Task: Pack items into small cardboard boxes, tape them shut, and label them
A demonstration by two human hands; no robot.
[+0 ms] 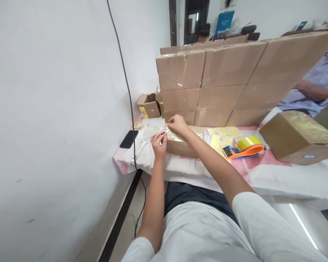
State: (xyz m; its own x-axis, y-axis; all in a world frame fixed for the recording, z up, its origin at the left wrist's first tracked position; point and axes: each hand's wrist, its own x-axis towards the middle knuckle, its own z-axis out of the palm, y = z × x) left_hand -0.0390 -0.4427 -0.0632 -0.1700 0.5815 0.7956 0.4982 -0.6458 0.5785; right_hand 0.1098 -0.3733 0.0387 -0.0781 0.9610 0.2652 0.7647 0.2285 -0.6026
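Observation:
A long cardboard box (182,147) lies on the table in front of me, with shiny clear packing tape (177,135) along its top. At the box's left end, my left hand (159,142) has its fingers bent and closed at the tape's end. My right hand (178,123) reaches over the far top edge, its fingertips pinched together on the tape near the same end. The exact grip of both hands on the tape is partly hidden. An orange tape dispenser (246,150) with a yellow roll (250,142) lies to the right of the box.
Stacked cardboard boxes (221,72) form a wall behind. A larger box (297,138) stands right, a small open carton (150,105) at back left. Yellow sheets (221,140), a black phone (129,139) and a hanging cable (125,76) are nearby. Another person's arm (313,91) shows at right.

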